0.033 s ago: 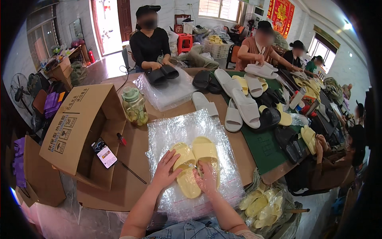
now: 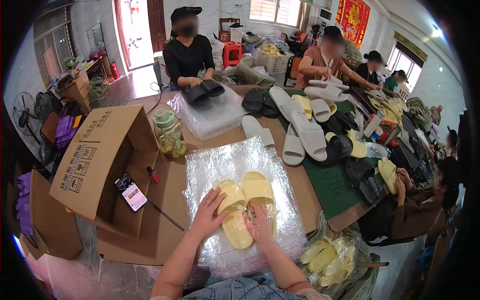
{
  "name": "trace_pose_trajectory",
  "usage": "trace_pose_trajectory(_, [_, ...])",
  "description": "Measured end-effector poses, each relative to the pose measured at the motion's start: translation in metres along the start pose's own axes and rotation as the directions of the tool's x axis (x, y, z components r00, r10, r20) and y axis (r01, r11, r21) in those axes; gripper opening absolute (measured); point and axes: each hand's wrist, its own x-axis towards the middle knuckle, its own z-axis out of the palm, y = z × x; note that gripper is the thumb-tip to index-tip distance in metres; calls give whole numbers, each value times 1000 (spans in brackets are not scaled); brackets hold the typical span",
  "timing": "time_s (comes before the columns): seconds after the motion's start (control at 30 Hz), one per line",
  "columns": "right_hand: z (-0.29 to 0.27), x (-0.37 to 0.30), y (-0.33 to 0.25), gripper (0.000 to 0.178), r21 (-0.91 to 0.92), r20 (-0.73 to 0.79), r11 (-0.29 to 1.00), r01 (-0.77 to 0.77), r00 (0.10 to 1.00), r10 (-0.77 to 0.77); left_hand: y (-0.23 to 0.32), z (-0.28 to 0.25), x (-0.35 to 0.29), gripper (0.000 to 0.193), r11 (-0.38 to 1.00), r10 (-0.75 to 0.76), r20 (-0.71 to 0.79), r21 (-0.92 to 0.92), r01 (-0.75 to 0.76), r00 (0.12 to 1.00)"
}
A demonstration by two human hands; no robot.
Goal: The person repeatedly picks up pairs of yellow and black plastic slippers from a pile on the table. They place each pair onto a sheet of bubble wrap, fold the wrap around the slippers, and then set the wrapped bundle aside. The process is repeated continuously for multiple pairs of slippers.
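- We see two yellow slippers side by side near the middle of the table's front edge, on a pile of shiny clear plastic bags [image 2: 220, 162]. That much looks done.
- Our left hand [image 2: 207, 212] lies on the left yellow slipper [image 2: 237, 232]. Its fingers are spread over the strap, and it is not squeezed shut.
- Our right hand [image 2: 257, 227] pokes into the right yellow slipper [image 2: 258, 185]. The strap hides some fingertips, so we can't tell if they pinch it.
- Shiny film seems to lie over our right hand and that slipper, but we can't be sure how much it covers. So we think this pair is only partway done.
- Lots more are left around us: loose grey slippers [image 2: 308, 135], loose black slippers [image 2: 360, 175], and a see-through sack of yellow slippers [image 2: 330, 260] by the table's right corner.
- We see dark writing and little square signs on the cardboard box [image 2: 97, 145].
- The phone [image 2: 131, 192] shows a lit page with tiny words, too small for us to read.
- A red banner [image 2: 356, 16] on the wall has big gold writing.
- We spot no brand mark on our yellow pair.
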Motion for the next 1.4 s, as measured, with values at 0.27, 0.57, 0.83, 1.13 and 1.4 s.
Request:
trace_pose_trajectory(0.27, [-3, 1, -7, 38, 22, -4, 1000, -20, 1000, 20, 2, -1, 0, 63, 1000, -10, 3, -2, 10, 1000])
trace_pose_trajectory(0.57, [-2, 1, -5, 39, 34, -5, 999, -23, 1000, 23, 1, -1, 0, 63, 1000, -13, 10, -2, 13, 1000])
trace_pose_trajectory(0.83, [2, 0, 2, 40, 33, 10, 999, -12, 1000, 12, 3, -2, 0, 63, 1000, -17, 12, 1, 17, 1000])
trace_pose_trajectory(1.13, [-1, 0, -2, 40, 41, 17, 999, -21, 1000, 20, 2, -1, -1, 62, 1000, -12, 3, 2, 12, 1000])
trace_pose_trajectory(1.4, [3, -1, 6, 42, 43, 7, 999, 25, 1000, -26, 0, -1, -1, 63, 1000, -16, 24, 5, 15, 1000])
